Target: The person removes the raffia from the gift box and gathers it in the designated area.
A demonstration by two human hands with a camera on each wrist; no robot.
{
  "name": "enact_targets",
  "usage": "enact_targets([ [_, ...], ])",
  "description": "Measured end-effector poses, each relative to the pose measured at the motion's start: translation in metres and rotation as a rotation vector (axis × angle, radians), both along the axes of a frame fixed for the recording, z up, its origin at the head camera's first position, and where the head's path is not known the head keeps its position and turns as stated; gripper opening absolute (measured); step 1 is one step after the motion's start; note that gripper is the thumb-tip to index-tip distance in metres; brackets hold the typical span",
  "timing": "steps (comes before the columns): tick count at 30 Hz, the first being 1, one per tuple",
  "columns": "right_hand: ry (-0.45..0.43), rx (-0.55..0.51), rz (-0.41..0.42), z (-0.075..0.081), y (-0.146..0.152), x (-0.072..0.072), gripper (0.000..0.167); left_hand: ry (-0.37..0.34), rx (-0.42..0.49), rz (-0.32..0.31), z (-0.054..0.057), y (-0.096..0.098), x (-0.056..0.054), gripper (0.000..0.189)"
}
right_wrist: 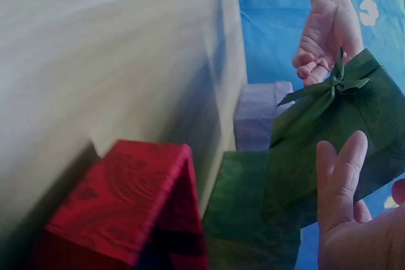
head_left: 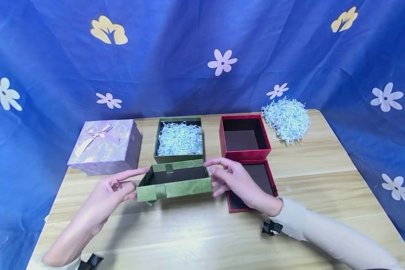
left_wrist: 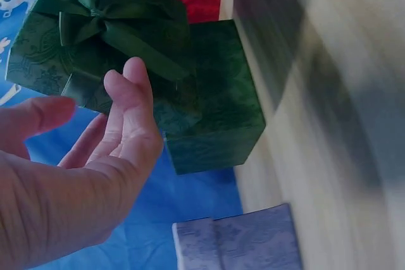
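Observation:
My left hand (head_left: 102,200) and right hand (head_left: 234,183) hold a green box lid (head_left: 185,189) between them, one at each short end. The lid is raised above the table with its dark inside facing up. A green ribbon bow (left_wrist: 98,14) shows on its outer face in the left wrist view. Just behind the lid stands the matching green box (head_left: 179,159), filled with pale blue shredded paper (head_left: 180,138). Below and behind my right hand is a red lid (head_left: 263,176), dark inside showing, partly covered by that hand.
An open red box (head_left: 246,154) with a dark interior stands behind the red lid. Right of it lies a heap of pale blue paper shreds (head_left: 287,120). A closed lavender box (head_left: 104,150) with a bow sits at the left. A blue curtain (head_left: 175,56) hangs behind the wooden table (head_left: 189,240).

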State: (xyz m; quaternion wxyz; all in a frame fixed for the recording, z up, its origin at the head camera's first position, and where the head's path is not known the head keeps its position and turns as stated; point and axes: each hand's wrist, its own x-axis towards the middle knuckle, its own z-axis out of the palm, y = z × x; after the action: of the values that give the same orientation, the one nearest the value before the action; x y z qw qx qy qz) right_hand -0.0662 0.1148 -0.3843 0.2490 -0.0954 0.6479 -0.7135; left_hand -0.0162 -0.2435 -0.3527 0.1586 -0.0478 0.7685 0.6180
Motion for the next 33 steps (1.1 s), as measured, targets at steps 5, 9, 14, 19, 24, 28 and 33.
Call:
enact_targets([
  [5, -0.030, 0.050, 0.051, -0.009, -0.002, 0.010, 0.040, -0.049, 0.015, 0.025, -0.008, 0.002, 0.007, 0.043],
  [9, -0.018, 0.105, 0.074, -0.015, -0.003, 0.017, 0.038, -0.061, 0.042, 0.003, -0.016, 0.001, 0.014, 0.042],
  [14, 0.008, 0.192, 0.101, -0.024, -0.004, 0.023, 0.040, -0.031, 0.108, -0.048, -0.030, 0.000, 0.021, 0.051],
  [19, 0.035, 0.242, 0.139, -0.032, -0.006, 0.024, 0.045, -0.052, 0.145, -0.049, -0.044, 0.002, 0.025, 0.063],
  [24, 0.006, 0.215, 0.156, -0.038, -0.012, 0.025, 0.052, -0.059, 0.145, -0.067, -0.055, 0.002, 0.025, 0.069],
  [28, -0.013, 0.217, 0.142, -0.042, -0.018, 0.027, 0.055, -0.078, 0.167, -0.070, -0.064, 0.001, 0.023, 0.070],
  [33, -0.005, 0.260, 0.111, -0.042, -0.023, 0.029, 0.055, -0.101, 0.172, -0.057, -0.071, 0.001, 0.023, 0.075],
])
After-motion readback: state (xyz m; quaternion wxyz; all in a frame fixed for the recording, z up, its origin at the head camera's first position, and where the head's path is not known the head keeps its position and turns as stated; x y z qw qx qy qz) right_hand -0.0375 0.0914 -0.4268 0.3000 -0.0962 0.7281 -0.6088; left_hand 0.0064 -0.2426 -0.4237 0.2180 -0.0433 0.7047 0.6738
